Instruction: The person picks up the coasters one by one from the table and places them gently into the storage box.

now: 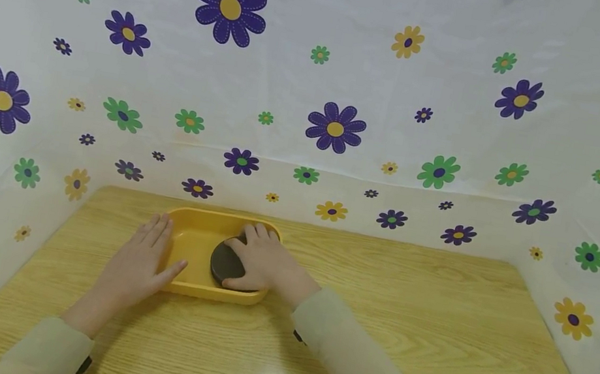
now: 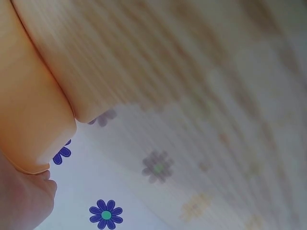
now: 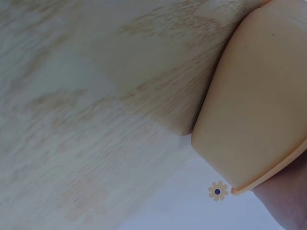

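A yellow rectangular tray (image 1: 187,289) with rounded corners stands on the wooden table, towards the back left. Inside its right part is a dark round object (image 1: 224,262), thick like a puck; its exact kind cannot be told. My right hand (image 1: 263,263) reaches over the right rim and grips this object, the thumb at the near side and the fingers at the far side, hiding part of it. Along the tray's left edge lies my left hand (image 1: 142,256), its fingers straight and the thumb reaching over the near left corner. Both wrist views show mostly the tray's outer wall (image 2: 33,91).
The wood-grained table (image 1: 400,336) extends to the right and in front of the tray. A white cloth with printed flowers (image 1: 270,83) rises behind the table and on both sides. The tray stands close to the back cloth.
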A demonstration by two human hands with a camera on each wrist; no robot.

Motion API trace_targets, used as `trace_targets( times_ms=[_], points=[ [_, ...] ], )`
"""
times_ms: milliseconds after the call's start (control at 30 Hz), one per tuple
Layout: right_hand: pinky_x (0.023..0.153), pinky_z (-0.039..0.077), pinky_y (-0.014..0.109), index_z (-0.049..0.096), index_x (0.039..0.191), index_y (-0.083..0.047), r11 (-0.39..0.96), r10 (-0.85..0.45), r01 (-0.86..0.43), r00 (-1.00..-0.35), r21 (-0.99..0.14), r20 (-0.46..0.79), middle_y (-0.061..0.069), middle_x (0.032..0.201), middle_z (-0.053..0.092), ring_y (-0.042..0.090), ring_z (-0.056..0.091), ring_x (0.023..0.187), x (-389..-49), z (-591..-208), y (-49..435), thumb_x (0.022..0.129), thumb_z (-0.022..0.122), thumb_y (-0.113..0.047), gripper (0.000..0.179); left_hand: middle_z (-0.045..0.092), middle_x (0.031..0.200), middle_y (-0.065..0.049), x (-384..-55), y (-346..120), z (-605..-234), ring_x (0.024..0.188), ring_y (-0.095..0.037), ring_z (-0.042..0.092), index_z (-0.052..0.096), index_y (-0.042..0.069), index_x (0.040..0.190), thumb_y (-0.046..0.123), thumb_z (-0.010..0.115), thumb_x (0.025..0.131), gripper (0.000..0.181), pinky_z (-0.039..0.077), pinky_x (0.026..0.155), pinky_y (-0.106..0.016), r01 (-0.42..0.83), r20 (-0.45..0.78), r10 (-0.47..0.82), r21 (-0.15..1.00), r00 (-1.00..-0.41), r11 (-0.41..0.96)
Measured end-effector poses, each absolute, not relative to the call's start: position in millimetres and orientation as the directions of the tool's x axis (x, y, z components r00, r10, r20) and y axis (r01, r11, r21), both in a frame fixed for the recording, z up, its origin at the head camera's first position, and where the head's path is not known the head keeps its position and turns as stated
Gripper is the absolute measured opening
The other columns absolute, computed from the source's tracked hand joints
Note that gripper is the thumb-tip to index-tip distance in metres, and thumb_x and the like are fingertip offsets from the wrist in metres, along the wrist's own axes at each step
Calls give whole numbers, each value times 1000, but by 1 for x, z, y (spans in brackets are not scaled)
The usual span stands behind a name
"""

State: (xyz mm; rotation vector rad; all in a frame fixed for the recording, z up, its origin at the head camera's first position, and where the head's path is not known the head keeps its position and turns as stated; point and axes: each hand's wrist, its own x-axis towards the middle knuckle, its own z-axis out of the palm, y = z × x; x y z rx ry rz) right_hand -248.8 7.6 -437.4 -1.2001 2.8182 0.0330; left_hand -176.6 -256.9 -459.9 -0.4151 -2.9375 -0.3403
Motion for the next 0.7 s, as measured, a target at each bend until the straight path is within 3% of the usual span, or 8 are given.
trace_targets(
  times_ms=[367,700],
  points=[
    [121,45,48,51,157,-25,668,-743,-744,-668,-2,-51,11,154,49,29,47,139,-243,-423,18,96,66,-63,73,23,171,-34,-177,-258,-461,160,-52,22,26,-16,160,52,55,106,92,24,132,-63,284,160,255,198,-954,938],
    [125,42,43,48,159,-20,697,-717,-717,-697,-5,-10,14,158,47,31,45,143,-236,-411,35,100,64,-60,73,29,168,-35,-177,-259,-450,158,-54,28,31,-17,158,54,55,105,92,26,131,-64,312,135,298,100,-945,945]
  ],
)
